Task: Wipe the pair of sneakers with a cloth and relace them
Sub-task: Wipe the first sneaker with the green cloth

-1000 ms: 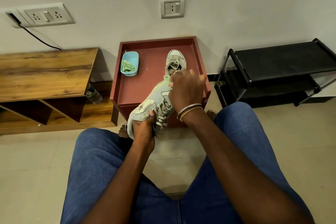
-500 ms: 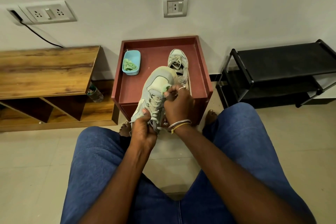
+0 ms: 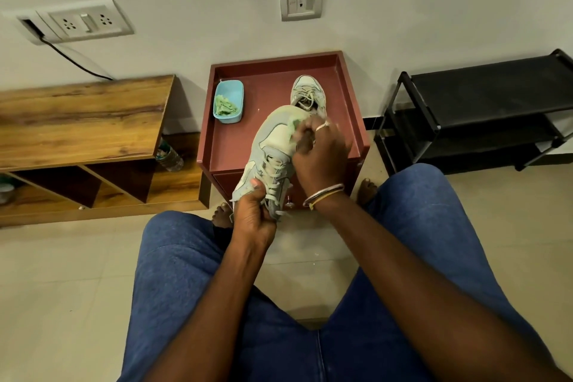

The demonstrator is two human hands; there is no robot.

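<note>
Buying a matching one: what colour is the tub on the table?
The tub is light blue; head view shows it best.

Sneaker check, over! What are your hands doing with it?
Left hand grips sneaker at its near end. Right hand presses green cloth on the toe. Other sneaker sits on red table. Nothing in the way.

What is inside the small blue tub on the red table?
The blue tub holds a crumpled green cloth. Whatever lies beneath the cloth is covered and cannot be seen.
</note>
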